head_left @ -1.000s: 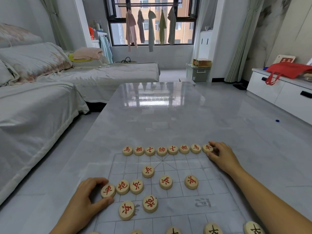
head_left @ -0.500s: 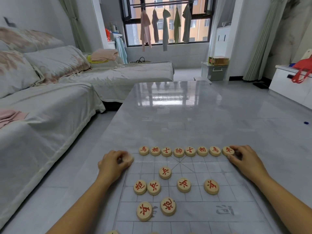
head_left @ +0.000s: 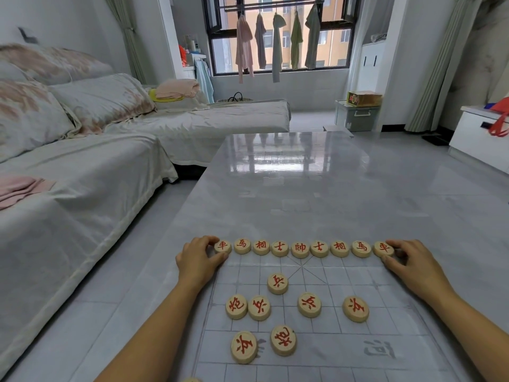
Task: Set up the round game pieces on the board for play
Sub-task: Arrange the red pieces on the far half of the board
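Pinching the left end piece (head_left: 222,246), the fingers (head_left: 210,240) of the left hand (head_left: 198,260) are curled, forefinger over the disc's far edge and thumb against its near edge, at the board's far left corner. The right hand (head_left: 413,267) mirrors this at the board's far right corner: its curled fingers (head_left: 397,244) and thumb close on the right end piece (head_left: 383,248). Both discs lie flat on the board (head_left: 358,285). Between them runs the back row (head_left: 300,248), nine red-lettered round pieces set edge to edge along the board's far edge.

Half a second earlier the row held eight pieces and the left hand carried a disc just short of the far left corner; that disc now closes the row. A second ago the same hand lay at the board's left edge, much nearer the person. The right hand has kept its place at the far right corner.

Seven loose pieces (head_left: 309,304) lie scattered on the board's middle lines, unordered, two of them touching at the left. The board is a thin printed sheet on a glossy grey table (head_left: 303,188). A covered sofa (head_left: 82,175) stands well to the left of the board.
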Tool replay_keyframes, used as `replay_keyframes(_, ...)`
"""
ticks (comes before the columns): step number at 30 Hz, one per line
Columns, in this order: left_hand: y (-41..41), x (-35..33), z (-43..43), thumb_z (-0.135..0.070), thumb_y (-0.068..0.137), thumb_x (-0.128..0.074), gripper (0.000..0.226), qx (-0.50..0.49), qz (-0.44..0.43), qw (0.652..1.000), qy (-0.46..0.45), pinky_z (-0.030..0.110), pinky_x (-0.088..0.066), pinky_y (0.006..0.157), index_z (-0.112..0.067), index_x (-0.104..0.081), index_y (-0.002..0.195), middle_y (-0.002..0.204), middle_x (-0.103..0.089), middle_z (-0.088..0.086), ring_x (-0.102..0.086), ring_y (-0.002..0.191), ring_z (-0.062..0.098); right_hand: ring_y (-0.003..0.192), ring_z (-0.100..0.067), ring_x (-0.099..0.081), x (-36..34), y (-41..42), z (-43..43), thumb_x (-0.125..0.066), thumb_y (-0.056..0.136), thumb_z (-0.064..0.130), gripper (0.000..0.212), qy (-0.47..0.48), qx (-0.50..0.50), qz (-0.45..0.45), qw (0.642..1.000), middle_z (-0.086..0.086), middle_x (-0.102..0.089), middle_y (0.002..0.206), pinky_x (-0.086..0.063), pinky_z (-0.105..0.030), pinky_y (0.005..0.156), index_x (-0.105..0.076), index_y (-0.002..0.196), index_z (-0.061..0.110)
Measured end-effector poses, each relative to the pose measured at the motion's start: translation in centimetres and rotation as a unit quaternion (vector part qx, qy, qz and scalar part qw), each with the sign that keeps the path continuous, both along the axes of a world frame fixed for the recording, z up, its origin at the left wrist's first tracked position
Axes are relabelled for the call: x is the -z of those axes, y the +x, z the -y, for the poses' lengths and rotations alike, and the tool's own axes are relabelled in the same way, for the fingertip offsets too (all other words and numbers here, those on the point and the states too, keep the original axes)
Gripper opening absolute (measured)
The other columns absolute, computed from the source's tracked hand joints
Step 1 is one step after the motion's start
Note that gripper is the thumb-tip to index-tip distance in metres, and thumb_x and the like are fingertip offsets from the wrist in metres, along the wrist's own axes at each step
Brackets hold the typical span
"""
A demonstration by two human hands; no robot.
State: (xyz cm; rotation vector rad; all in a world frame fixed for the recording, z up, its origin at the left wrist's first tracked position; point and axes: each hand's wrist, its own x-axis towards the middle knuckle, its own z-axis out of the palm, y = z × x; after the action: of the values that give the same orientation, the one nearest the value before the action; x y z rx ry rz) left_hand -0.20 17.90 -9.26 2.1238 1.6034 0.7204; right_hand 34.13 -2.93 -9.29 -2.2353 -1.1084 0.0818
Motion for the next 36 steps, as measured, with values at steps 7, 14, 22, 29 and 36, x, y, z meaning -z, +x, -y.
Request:
replay_keyframes(7,0.17,0.01,-0.05,-0.044,0.078,-0.066,0.045,-0.003,-0.029,1.000,0.001,0.038,-0.034,0.095,-0.030,-0.056,0.120,0.123,-0.055,0.001,-0.046,0.116,0.022,0.104,-0.030,-0.054,0.00,-0.06,-0.06,-0.066,0.083,0.019,0.041,-0.003,0.002,-0.003,1.000,-0.016,-0.056,0.118,-0.045,-0.039,0.085,-0.057,0.122,0.008)
replay_keyframes(14,0.02,0.29,-0.18,-0.049,0.082,-0.059,0.042,0.009,-0.026,1.000,0.002,0.037,-0.032,0.096,-0.033,-0.056,0.121,0.126,-0.053,0.000,-0.043,0.120,0.022,0.103,-0.032,-0.055,-0.11,-0.23,-0.07,-0.067,0.083,0.018,0.040,-0.002,0.001,0.001,1.000,-0.017,-0.057,0.115,-0.046,-0.042,0.087,-0.059,0.120,0.006)
replay_keyframes(22,0.07,0.32,-0.17,-0.049,0.083,-0.059,0.044,0.007,-0.024,1.000,0.002,0.038,-0.032,0.098,-0.032,-0.055,0.124,0.127,-0.052,0.000,-0.043,0.119,0.022,0.103,-0.032,-0.055,-0.08,-0.29,-0.05,-0.067,0.083,0.019,0.039,0.000,0.003,0.003,1.000,-0.018,-0.057,0.116,-0.046,-0.042,0.087,-0.059,0.120,0.007)
replay_keyframes(29,0.10,0.24,-0.05,-0.039,0.079,-0.064,0.051,-0.001,-0.003,1.000,0.005,0.039,-0.033,0.096,-0.027,-0.050,0.127,0.123,-0.056,0.001,-0.046,0.116,0.023,0.104,-0.030,-0.055,-0.04,-0.21,-0.03,-0.067,0.082,0.020,0.042,-0.003,0.006,0.002,1.000,-0.016,-0.056,0.117,-0.046,-0.041,0.086,-0.057,0.121,0.009)
replay_keyframes(36,0.15,0.24,0.04,-0.037,0.078,-0.066,0.050,-0.005,0.003,1.000,0.008,0.038,-0.032,0.096,-0.026,-0.051,0.124,0.122,-0.056,0.001,-0.046,0.116,0.022,0.103,-0.030,-0.055,0.02,-0.20,-0.04,-0.067,0.082,0.020,0.043,0.000,0.005,-0.001,1.000,-0.016,-0.056,0.117,-0.046,-0.041,0.086,-0.057,0.122,0.008)
